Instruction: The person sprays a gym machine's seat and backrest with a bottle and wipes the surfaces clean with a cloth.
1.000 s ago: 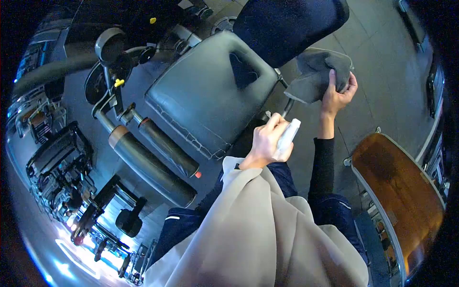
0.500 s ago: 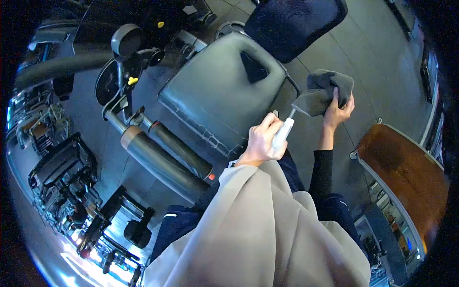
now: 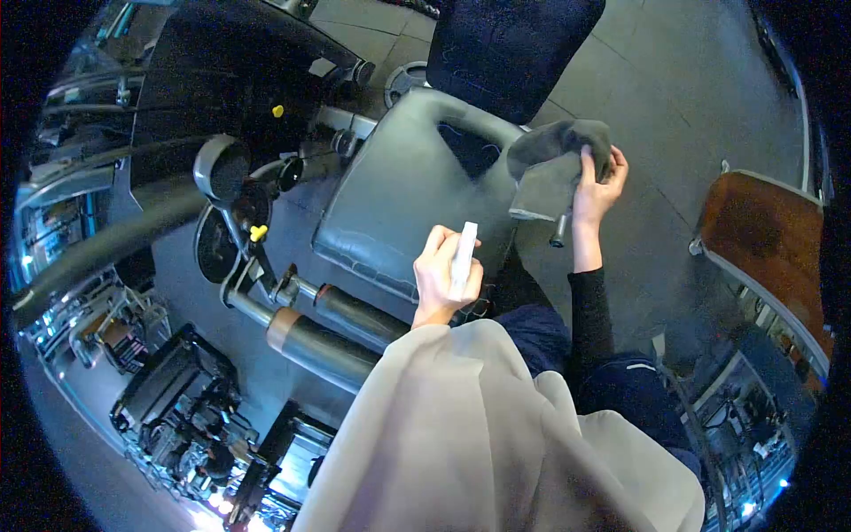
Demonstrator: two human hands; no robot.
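My right hand (image 3: pixel 601 191) is closed on a dark grey cloth (image 3: pixel 545 182), thumb and fingers pinching its upper right part. The cloth hangs folded and overlaps the right edge of the grey padded machine seat (image 3: pixel 399 182) in this view. Just below the cloth a short metal rod end (image 3: pixel 560 230) shows. My left hand (image 3: pixel 441 277), in front of the pad's lower edge, is wrapped round a slim white object (image 3: pixel 463 259) that points up; its kind I cannot tell. The pad has a dark triangular opening and cracked covering along its lower edge.
A black pad (image 3: pixel 514 53) stands beyond the seat. Padded rollers (image 3: pixel 328 346) and a lever with a yellow knob (image 3: pixel 258 233) lie to the left. A brown bench (image 3: pixel 762 248) is at the right. Other gym machines (image 3: pixel 168 381) stand at the lower left.
My right hand has moved the cloth left, toward the pad. My left hand has shifted left and down, tilting the white object more upright. The view has turned slightly.
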